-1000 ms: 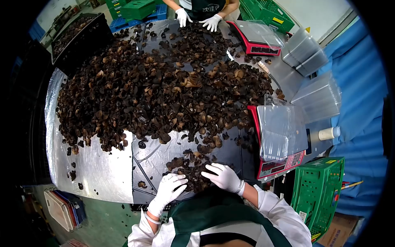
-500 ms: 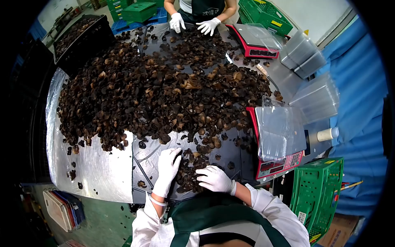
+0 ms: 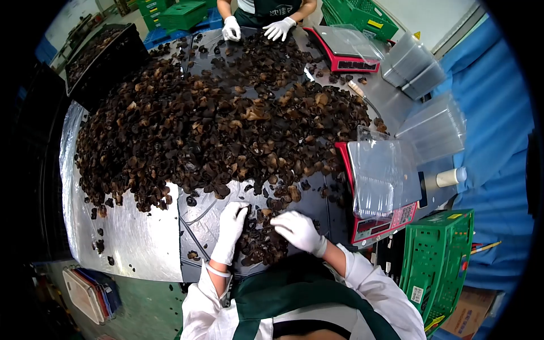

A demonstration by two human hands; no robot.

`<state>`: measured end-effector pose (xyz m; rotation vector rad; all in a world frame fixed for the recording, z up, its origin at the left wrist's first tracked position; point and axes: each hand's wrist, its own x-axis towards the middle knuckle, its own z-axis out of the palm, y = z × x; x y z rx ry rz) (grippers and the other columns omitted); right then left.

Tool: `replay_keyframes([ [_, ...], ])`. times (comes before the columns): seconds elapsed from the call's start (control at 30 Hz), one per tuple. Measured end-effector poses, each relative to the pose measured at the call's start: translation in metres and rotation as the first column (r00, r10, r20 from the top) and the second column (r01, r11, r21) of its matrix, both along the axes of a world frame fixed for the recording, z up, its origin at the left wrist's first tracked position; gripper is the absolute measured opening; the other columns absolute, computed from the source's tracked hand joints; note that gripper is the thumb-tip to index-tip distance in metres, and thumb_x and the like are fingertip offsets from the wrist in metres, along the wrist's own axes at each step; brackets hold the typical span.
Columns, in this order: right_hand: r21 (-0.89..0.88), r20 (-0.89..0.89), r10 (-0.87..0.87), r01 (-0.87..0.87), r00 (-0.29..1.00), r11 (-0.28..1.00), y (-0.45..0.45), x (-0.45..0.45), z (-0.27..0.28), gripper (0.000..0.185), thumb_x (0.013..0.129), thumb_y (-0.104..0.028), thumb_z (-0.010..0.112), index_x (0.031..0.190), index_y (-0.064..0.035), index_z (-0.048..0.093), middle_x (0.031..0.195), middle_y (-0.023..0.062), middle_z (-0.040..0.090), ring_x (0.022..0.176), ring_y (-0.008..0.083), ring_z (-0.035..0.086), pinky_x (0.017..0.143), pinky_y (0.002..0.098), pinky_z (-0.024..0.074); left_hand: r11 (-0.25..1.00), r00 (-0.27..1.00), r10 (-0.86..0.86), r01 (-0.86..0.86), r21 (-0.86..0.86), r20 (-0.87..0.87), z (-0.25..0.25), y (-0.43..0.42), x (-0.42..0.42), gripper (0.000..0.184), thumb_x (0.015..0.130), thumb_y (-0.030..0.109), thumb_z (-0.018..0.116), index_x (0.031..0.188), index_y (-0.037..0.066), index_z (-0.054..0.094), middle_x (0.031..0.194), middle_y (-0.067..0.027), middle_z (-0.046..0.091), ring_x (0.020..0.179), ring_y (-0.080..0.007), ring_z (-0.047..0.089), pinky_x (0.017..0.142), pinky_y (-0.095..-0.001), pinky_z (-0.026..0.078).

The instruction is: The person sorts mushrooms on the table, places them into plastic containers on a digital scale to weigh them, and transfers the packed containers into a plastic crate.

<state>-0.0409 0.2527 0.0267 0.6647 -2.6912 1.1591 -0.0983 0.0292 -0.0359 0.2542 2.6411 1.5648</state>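
Dried black fungus pieces, dark brown and curled, form a small heap (image 3: 263, 245) on the table near my body. On its left side is my left hand (image 3: 231, 231), in a white glove, its fingertips closed around what looks like a dark piece of black fungus. My right hand (image 3: 300, 231), gloved too, hovers over the heap's right side with fingers extended to the left and nothing visible in them. Beyond both hands spreads a large pile of black fungus (image 3: 215, 130). The undersides of my fingers are partly hidden.
Right of me stands a red scale (image 3: 354, 192) carrying clear plastic containers (image 3: 379, 181), above a green crate (image 3: 436, 266). A second red scale (image 3: 354, 65) sits farther back. Across the table, a person's gloved hands (image 3: 277, 28) work beside a black crate (image 3: 107, 62) at left.
My right hand has lifted slightly and its fingers have shifted over the small heap. My left hand stays nearly in place. The opposite person's left-side hand has curled. The view has shifted slightly.
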Motion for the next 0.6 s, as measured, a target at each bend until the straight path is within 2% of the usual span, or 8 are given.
replay_keyframes([
  [0.07,0.046,0.053,-0.098,0.096,0.994,0.994,-0.006,-0.018,0.004,0.015,0.085,-0.018,0.064,0.097,-0.0085,0.067,0.086,0.0059,0.061,0.079,0.0252,0.059,0.073,0.0355,0.0494,0.987,0.989,0.053,-0.073,0.141,0.141,-0.002,-0.005,0.001,0.012,0.085,0.009,0.064,0.094,0.002,0.066,0.091,-0.0122,0.067,0.087,-0.0239,0.065,0.080,-0.0314,0.049],
  [0.1,0.137,0.021,-0.111,0.107,0.994,0.985,-0.011,-0.023,-0.002,0.016,0.086,-0.021,0.063,0.097,-0.0096,0.065,0.086,0.0056,0.061,0.078,0.0254,0.059,0.071,0.0359,0.0493,0.984,0.981,0.072,-0.100,0.151,0.178,-0.004,-0.008,0.001,0.013,0.086,0.011,0.064,0.094,0.001,0.065,0.090,-0.0104,0.067,0.085,-0.0187,0.063,0.079,-0.0287,0.048],
  [0.13,0.226,-0.012,-0.120,0.119,0.993,0.967,-0.014,-0.027,-0.011,0.017,0.086,-0.024,0.063,0.097,-0.0107,0.064,0.086,0.0053,0.060,0.078,0.0256,0.059,0.070,0.0364,0.0493,0.984,0.981,0.073,-0.100,0.150,0.177,-0.002,-0.009,0.000,0.013,0.086,0.011,0.064,0.094,0.001,0.065,0.090,-0.0104,0.067,0.085,-0.0187,0.063,0.079,-0.0287,0.048],
  [0.27,0.297,0.045,-0.144,0.124,0.989,0.947,-0.015,-0.033,-0.036,0.019,0.086,-0.027,0.063,0.094,-0.0104,0.065,0.083,0.0066,0.061,0.077,0.0269,0.061,0.070,0.0367,0.0497,0.962,0.969,0.057,-0.118,0.248,0.241,0.012,-0.017,0.002,0.012,0.090,0.011,0.061,0.093,0.000,0.063,0.085,-0.0012,0.063,0.081,-0.0095,0.055,0.076,-0.0243,0.045],
  [0.37,-0.026,0.336,-0.155,0.173,0.929,0.985,0.002,-0.036,-0.041,0.015,0.086,-0.023,0.063,0.088,-0.0086,0.067,0.079,0.0110,0.064,0.074,0.0272,0.065,0.066,0.0349,0.0507,0.884,0.914,0.044,-0.223,0.410,0.403,0.010,-0.027,0.006,0.010,0.093,0.013,0.058,0.099,0.005,0.060,0.083,0.0051,0.057,0.076,-0.0045,0.048,0.071,-0.0212,0.041],
  [0.4,-0.174,0.554,-0.102,0.235,0.826,0.956,0.005,-0.037,-0.039,0.015,0.088,-0.021,0.063,0.090,-0.0065,0.067,0.076,0.0073,0.065,0.065,0.0196,0.063,0.061,0.0305,0.0493,0.871,0.915,0.034,-0.224,0.437,0.402,0.007,-0.029,0.005,0.011,0.094,0.013,0.058,0.100,0.005,0.060,0.084,0.0047,0.058,0.076,-0.0042,0.048,0.070,-0.0210,0.042],
  [0.47,-0.374,0.720,0.014,0.372,0.694,0.849,0.012,-0.033,-0.033,0.015,0.089,-0.018,0.063,0.091,-0.0035,0.067,0.072,0.0024,0.065,0.060,0.0094,0.057,0.058,0.0255,0.0466,0.840,0.906,0.017,-0.242,0.486,0.423,0.002,-0.031,0.004,0.011,0.094,0.013,0.057,0.102,0.004,0.059,0.085,0.0039,0.059,0.077,-0.0040,0.050,0.071,-0.0208,0.042],
  [0.6,-0.409,0.716,0.031,0.383,0.698,0.829,0.016,-0.030,-0.030,0.014,0.090,-0.015,0.064,0.090,-0.0013,0.066,0.072,-0.0011,0.063,0.061,0.0036,0.053,0.057,0.0222,0.0447,0.805,0.895,0.005,-0.268,0.529,0.446,-0.004,-0.036,0.001,0.011,0.095,0.012,0.056,0.103,0.005,0.059,0.088,0.0029,0.060,0.078,-0.0044,0.052,0.072,-0.0210,0.043],
])
